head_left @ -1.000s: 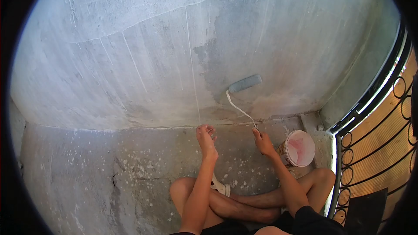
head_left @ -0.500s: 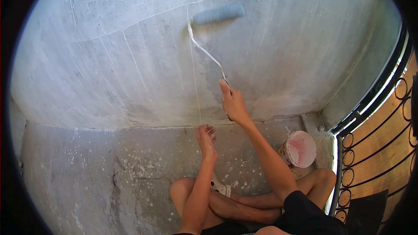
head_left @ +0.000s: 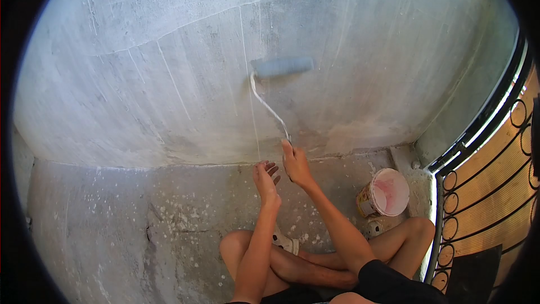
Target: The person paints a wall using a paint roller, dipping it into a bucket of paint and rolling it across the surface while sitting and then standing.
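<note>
The roller cover (head_left: 284, 67) is blue-grey, and its thin frame (head_left: 274, 114) is white. Towards twelve o'clock, the wall (head_left: 185, 84) is pale grey with white streaks. The floor (head_left: 107, 208), at eight o'clock, is darker grey with white spots. At four o'clock, the bucket (head_left: 384, 196) is pinkish inside. The gate (head_left: 488, 205), beyond it, is orange, crossed by black curves and rings.

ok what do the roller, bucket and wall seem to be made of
Roller: likely fabric, matte, no shine; its thin, bent white frame perhaps metal. Bucket: probably plastic, smooth, thin rim, pinkish inside. Wall: seemingly cement plaster, dull, patchy grey and streaked.
</note>
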